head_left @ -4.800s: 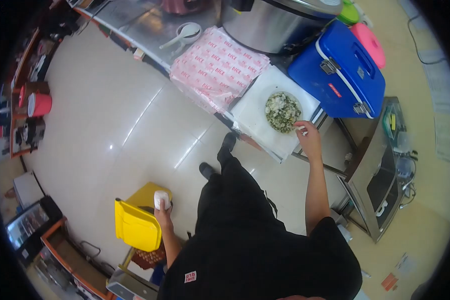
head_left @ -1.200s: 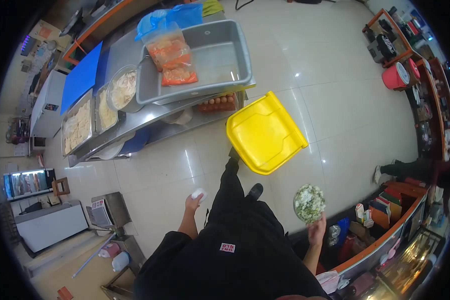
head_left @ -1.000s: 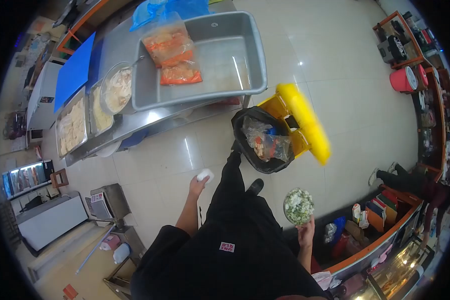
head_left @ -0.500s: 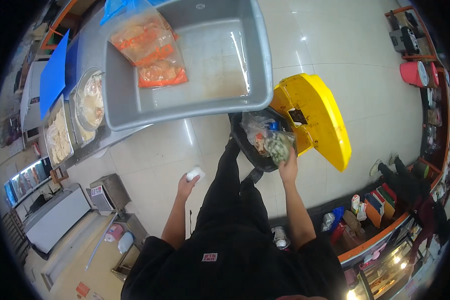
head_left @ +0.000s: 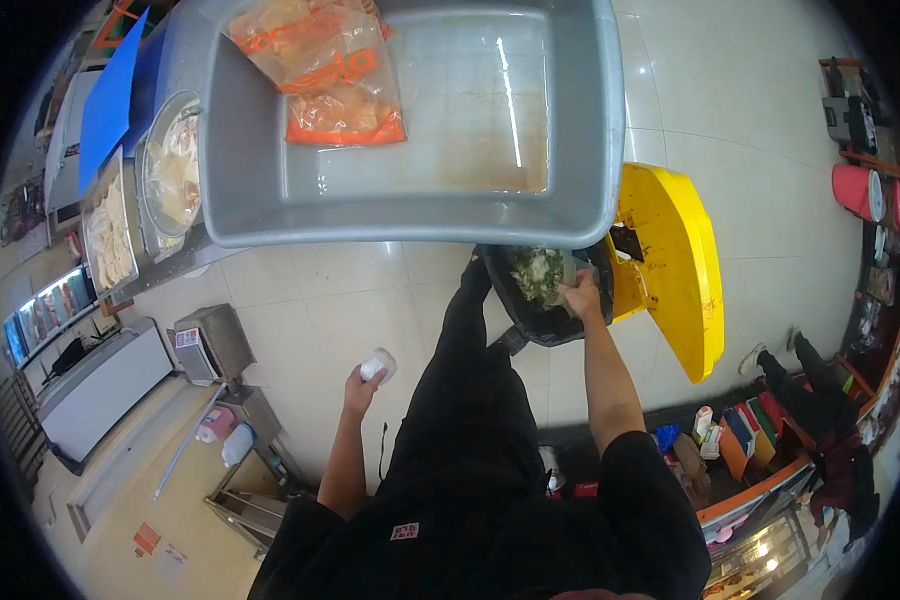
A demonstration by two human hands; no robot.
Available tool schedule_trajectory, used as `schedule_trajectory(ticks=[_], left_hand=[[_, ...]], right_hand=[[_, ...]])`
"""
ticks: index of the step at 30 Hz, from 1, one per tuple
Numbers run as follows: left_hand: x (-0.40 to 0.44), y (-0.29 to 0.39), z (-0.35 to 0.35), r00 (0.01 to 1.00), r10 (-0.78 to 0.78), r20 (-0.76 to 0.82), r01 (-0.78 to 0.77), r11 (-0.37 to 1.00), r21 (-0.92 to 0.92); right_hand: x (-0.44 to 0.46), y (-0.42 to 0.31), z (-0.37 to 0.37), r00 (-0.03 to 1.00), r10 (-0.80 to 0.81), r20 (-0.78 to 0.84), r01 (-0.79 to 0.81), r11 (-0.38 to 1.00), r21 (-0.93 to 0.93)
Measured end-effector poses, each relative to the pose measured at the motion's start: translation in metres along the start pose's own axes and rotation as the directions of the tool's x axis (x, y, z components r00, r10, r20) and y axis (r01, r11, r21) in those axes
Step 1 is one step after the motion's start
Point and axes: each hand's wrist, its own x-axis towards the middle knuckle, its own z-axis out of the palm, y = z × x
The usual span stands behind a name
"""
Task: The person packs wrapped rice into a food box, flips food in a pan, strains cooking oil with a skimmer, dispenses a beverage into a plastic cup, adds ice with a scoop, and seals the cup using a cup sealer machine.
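My right hand (head_left: 582, 296) grips a clear plastic container (head_left: 572, 268), tilted over the black-lined bin (head_left: 540, 325). Chopped green and white vegetables (head_left: 536, 274) show at the container's mouth, over the bin; I cannot tell how much still lies inside it. Away to the left, my left hand (head_left: 358, 388) is closed around a small, rounded, whitish translucent plastic piece (head_left: 378, 365), possibly a lid or tub. The yellow bin lid (head_left: 678, 270) hangs open on the bin's right side.
A large grey tub (head_left: 410, 228) overhangs the bin's far edge, with orange-printed plastic bags (head_left: 345, 100) inside. On the left counter are a metal bowl (head_left: 175, 165) and a tray of pale food (head_left: 110, 235). Another person (head_left: 820, 400) stands at far right, near shelving.
My right hand has turned the container, and its chopped vegetables now show over the bin. The bin's earlier visible rubbish is mostly covered. The view has shifted; my left hand keeps its hold.
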Motion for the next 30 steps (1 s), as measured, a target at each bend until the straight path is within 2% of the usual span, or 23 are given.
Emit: schedule_trajectory(ticks=[1, 4, 7, 10, 13, 17, 22, 25, 26, 29, 30], left_hand=[[0.003, 0.006, 0.005, 1.0, 0.002, 0.015, -0.002, 1.0, 0.007], [0.018, 0.012, 0.023, 0.994, 0.095, 0.059, -0.096, 0.995, 0.016], [0.021, 0.03, 0.037, 0.988, 0.111, 0.104, -0.109, 0.994, -0.024], [0.029, 0.034, 0.044, 0.981, 0.157, 0.116, -0.15, 0.987, -0.066], [0.03, 0.034, 0.041, 0.982, 0.148, 0.118, -0.146, 0.989, -0.024], [0.03, 0.02, 0.027, 0.992, 0.11, 0.066, -0.108, 0.993, -0.039], [0.029, 0.005, 0.012, 0.998, 0.048, 0.028, -0.048, 0.999, -0.01], [0.03, -0.003, 0.008, 0.998, 0.059, 0.02, -0.059, 0.998, 0.012], [0.03, -0.004, 0.008, 0.997, 0.077, 0.016, -0.077, 0.997, 0.004], [0.027, 0.001, 0.006, 0.995, 0.097, 0.021, -0.097, 0.995, -0.03], [0.026, 0.007, 0.007, 0.995, 0.084, 0.049, -0.081, 0.995, -0.05]], right_hand=[[0.0, 0.006, 0.0, 0.999, 0.021, -0.026, -0.019, 0.998, 0.066], [-0.004, 0.014, -0.005, 0.971, 0.028, -0.237, -0.03, 1.0, -0.006], [-0.031, -0.01, -0.012, 0.904, -0.188, -0.384, 0.097, 0.965, -0.246], [-0.054, -0.037, -0.017, 0.895, -0.329, -0.302, 0.17, 0.876, -0.451], [-0.059, -0.041, -0.015, 0.928, -0.346, -0.138, 0.212, 0.794, -0.57], [-0.054, -0.052, -0.011, 0.881, -0.457, -0.117, 0.32, 0.761, -0.565], [-0.053, -0.057, -0.012, 0.808, -0.558, -0.189, 0.389, 0.746, -0.54], [-0.038, 0.001, -0.008, 0.962, -0.269, -0.045, 0.179, 0.746, -0.641], [-0.028, 0.024, -0.005, 0.978, -0.197, -0.064, 0.102, 0.726, -0.68], [-0.026, -0.021, -0.015, 0.899, -0.394, -0.189, 0.213, 0.774, -0.597], [-0.014, -0.016, -0.009, 0.884, -0.438, -0.163, 0.258, 0.749, -0.611]])
